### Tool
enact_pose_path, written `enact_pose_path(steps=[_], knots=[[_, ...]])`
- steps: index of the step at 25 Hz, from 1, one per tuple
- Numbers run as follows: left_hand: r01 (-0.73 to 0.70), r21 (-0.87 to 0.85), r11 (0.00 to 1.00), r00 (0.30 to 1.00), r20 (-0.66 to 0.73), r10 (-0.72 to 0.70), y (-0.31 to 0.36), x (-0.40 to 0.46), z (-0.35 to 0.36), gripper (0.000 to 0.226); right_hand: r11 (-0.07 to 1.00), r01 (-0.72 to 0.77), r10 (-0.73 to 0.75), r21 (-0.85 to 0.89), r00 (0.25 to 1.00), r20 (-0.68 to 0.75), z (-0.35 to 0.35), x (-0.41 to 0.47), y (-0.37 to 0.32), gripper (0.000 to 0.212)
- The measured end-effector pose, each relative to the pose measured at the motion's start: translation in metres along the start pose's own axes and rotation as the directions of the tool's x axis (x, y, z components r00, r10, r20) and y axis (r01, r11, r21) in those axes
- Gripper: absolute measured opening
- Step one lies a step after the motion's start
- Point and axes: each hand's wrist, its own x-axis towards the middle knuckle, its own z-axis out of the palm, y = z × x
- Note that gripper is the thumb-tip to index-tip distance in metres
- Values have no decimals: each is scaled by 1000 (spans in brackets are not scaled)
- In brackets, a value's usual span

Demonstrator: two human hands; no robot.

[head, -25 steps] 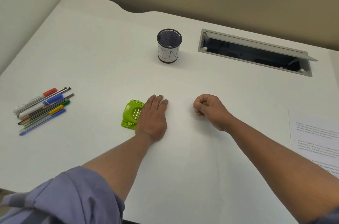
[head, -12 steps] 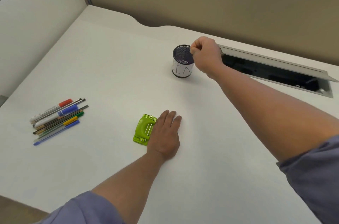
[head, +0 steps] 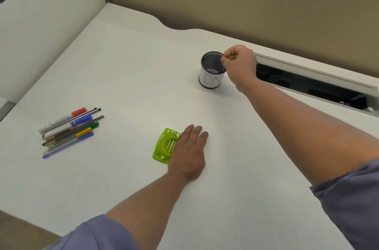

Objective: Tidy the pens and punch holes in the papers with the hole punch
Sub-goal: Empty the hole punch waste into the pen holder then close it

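We see the pens (head: 70,130) bundled near the desk's (head: 123,69) left edge, tips pointing back-right — our left hand (head: 188,152) lies flat beside the hole punch (head: 165,146), right hand (head: 239,64) pinching the pen cup's (head: 211,70) rim.

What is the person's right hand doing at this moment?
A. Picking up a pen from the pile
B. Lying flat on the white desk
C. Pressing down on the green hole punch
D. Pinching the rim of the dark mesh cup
D: the right hand has its curled fingers pinched on the rim of the dark mesh cup with a white label, far from the pile of pens.
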Motion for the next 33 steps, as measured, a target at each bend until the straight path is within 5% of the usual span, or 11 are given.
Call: enact_pose_path(steps=[8,19,24,27,30,33], knots=[[-1,-2,1000,1000,22,1,0,-1,1,53,938,-77,51,337,995,87,-17,-58,24,12],[-108,11,994,994,-30,108,6,-7,0,46,918,-300,242,258,942,234,-46,-191,105,11],[-201,53,978,939,-273,208,2,-34,-14,36,934,-310,247,174,918,312,-39,-228,119,15],[55,-56,997,927,-368,-72,-5,-48,-16,43,960,-257,212,108,924,318,-30,-230,115,16],[453,-302,839,810,-252,-529,-21,-62,-22,75,983,-175,138,63,915,379,-12,-234,102,22],[489,-367,792,778,-228,-586,-48,-66,-32,66,995,-98,76,30,902,424,14,-235,84,29]])
